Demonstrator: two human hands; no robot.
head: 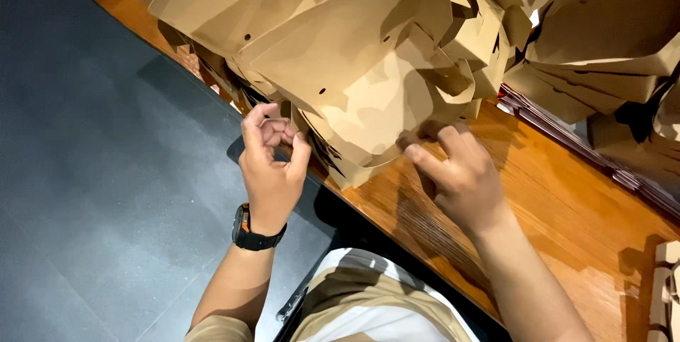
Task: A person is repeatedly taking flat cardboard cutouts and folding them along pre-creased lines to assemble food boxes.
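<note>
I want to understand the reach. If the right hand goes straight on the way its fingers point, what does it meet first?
The right hand points up and left over the orange-brown wooden table. It would probably meet the lower edge of the folded brown paper bag first; its fingertips already look at that edge, though depth is unclear.

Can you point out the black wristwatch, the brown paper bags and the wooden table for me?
black wristwatch (246, 230), head view, on its strap at the left wrist.
pile of brown paper bags (354, 59), head view, on a flat panel.
orange-brown wooden table (567, 207), head view, on bare top.
</note>
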